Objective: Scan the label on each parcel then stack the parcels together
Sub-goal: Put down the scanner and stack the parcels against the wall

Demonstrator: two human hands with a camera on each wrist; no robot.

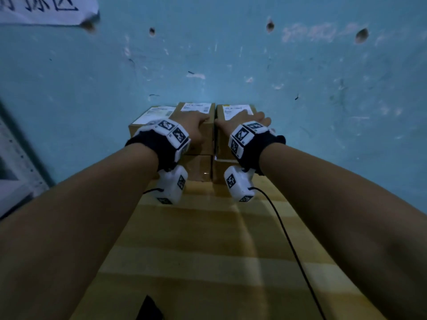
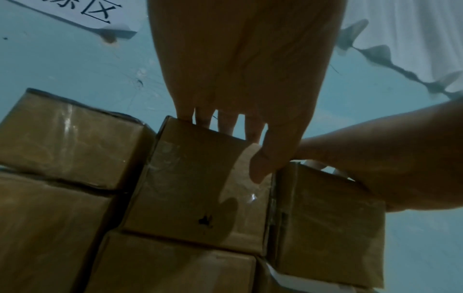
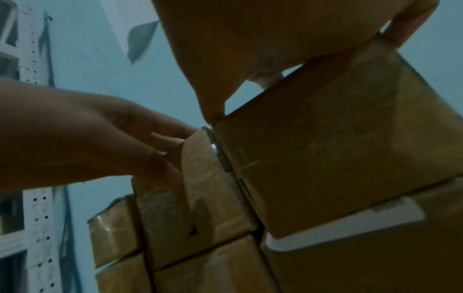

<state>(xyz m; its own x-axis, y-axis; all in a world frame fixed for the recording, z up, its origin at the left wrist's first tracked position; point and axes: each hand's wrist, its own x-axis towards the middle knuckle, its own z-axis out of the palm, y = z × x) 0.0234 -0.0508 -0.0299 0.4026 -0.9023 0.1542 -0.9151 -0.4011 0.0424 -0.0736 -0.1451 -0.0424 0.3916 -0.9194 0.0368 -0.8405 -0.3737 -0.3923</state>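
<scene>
While both arms are reaching forward in the head view, the left hand (image 1: 196, 125) is lying on top of the middle parcel (image 1: 203, 139) and the right hand (image 1: 245, 122) is lying on top of the right parcel (image 1: 225, 144). These two cardboard boxes are standing side by side, touching, at the far end of the wooden counter (image 1: 208, 239) against the blue wall (image 1: 231, 61). A third, lower parcel (image 1: 150, 116) is sitting just left of them, and all three are showing white labels (image 1: 197, 107) facing up.

From above, the fingers are mostly hiding behind the wrist units, so the grip is hard to read there. The left wrist view is filling that in: the four fingers (image 2: 225, 123) are stretching straight over the box's top edge while the thumb (image 2: 268, 158) is pressing against its taped front face, so the hand is lying wide and flat, not curling round the box. The right wrist view is showing the right hand draping over its box's top with the thumb tip (image 3: 213, 115) at the near corner and a finger (image 3: 400, 29) wrapping down the far side.

Only the wrist views are revealing that each upper box is resting on another parcel (image 2: 175, 267) beneath it. The right wrist view alone is catching a white perforated rack (image 3: 37, 218) off to the left.
</scene>
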